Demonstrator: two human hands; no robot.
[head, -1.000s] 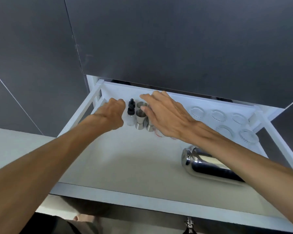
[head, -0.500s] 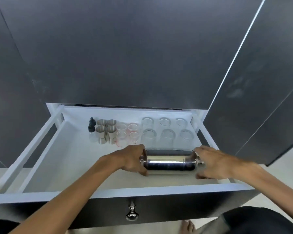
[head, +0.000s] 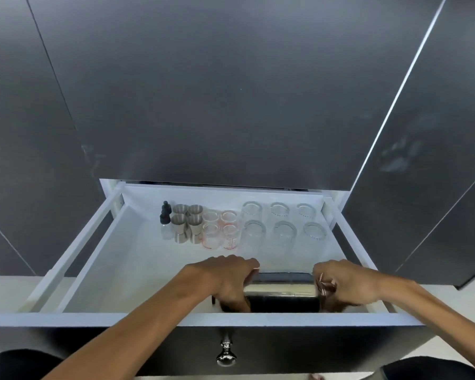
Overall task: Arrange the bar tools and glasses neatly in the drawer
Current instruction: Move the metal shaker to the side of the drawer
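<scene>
A shiny steel cocktail shaker [head: 281, 293] lies on its side near the front of the open white drawer [head: 99, 270]. My left hand [head: 225, 278] grips its left end and my right hand [head: 346, 286] grips its right end. Along the drawer's back stand two small dropper bottles [head: 165, 218], several steel jiggers [head: 187, 223], several small measuring glasses with red marks [head: 220, 229] and two rows of clear tumblers [head: 283, 223].
The drawer's dark front panel carries a chrome knob [head: 225, 353]. Dark cabinet panels [head: 231, 91] rise behind the drawer. The left part of the drawer floor [head: 137, 270] is bare. My dark-clothed knees show at the bottom corners.
My hands left the jiggers at the back and took hold of the shaker's two ends. The shaker has been drawn closer to the drawer's front edge, lying across it.
</scene>
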